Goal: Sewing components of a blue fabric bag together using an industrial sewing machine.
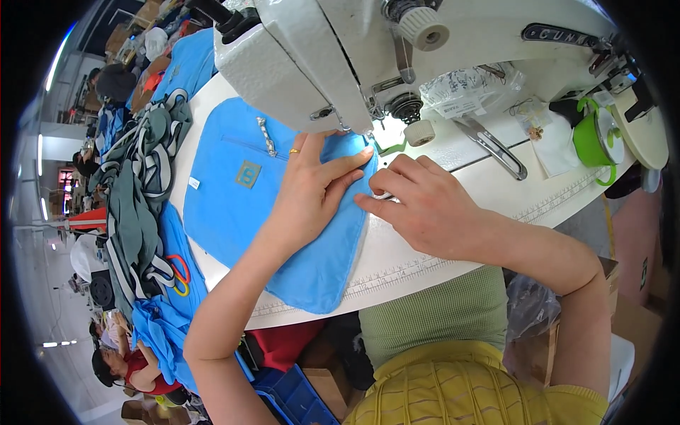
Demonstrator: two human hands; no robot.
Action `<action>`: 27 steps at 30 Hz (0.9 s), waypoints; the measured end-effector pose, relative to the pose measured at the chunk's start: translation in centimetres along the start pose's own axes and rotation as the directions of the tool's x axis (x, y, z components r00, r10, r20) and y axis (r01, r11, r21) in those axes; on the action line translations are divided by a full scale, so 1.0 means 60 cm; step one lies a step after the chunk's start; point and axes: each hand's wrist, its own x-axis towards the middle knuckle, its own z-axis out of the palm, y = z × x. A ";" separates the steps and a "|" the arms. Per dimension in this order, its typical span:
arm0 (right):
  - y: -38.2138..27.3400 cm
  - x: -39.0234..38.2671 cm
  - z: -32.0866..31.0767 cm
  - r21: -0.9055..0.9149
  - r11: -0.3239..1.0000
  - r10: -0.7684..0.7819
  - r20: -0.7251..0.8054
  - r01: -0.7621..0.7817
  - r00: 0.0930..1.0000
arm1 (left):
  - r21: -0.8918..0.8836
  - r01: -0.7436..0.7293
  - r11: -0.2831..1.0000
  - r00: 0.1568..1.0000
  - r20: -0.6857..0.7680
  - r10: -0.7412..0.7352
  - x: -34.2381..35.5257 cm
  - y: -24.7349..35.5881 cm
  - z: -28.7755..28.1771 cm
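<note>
A light blue, rounded fabric piece (234,205) lies on the sewing machine table, with a zipper line, a patterned pull (266,137) and a small square tan patch (248,174). My left hand (308,188) rests on it, fingers stretched out and pressing the cloth close to the needle area. A ring is on one finger. Just right of the fabric's edge, my right hand (425,205) is closed, its fingers bent toward the thumb. A small pale or shiny bit shows between them, too hidden to name. The white sewing machine (290,64) stands over the fabric, its lamp lit.
Right of the needle lie a slotted metal piece (496,152), a clear plastic bag (471,92) and a green lidded cup (595,142). A measuring scale (404,273) runs along the table's front. Grey-green straps (138,212), blue cloth and red-yellow scissors (180,275) are at the left.
</note>
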 end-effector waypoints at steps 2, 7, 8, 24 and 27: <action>-0.002 0.001 -0.003 0.000 1.000 0.026 0.025 -0.026 0.999 | 0.007 -0.019 1.000 1.000 -0.010 0.019 -0.001 0.001 0.000; 0.001 0.004 -0.015 -0.044 0.997 0.065 0.026 -0.064 0.998 | 0.038 0.042 0.998 0.997 -0.067 -0.040 -0.001 0.014 0.010; 0.002 0.004 -0.015 -0.041 0.997 0.069 0.009 -0.068 0.998 | 0.038 0.094 0.995 0.993 -0.078 -0.091 -0.004 0.013 0.013; 0.010 0.005 -0.027 -0.106 0.986 0.125 -0.031 -0.127 0.992 | 0.013 0.175 0.985 0.964 -0.206 -0.168 -0.007 0.032 0.036; 0.010 0.005 -0.027 -0.151 0.978 0.139 -0.039 -0.143 0.990 | -0.005 0.191 0.981 0.956 -0.226 -0.188 -0.005 0.032 0.038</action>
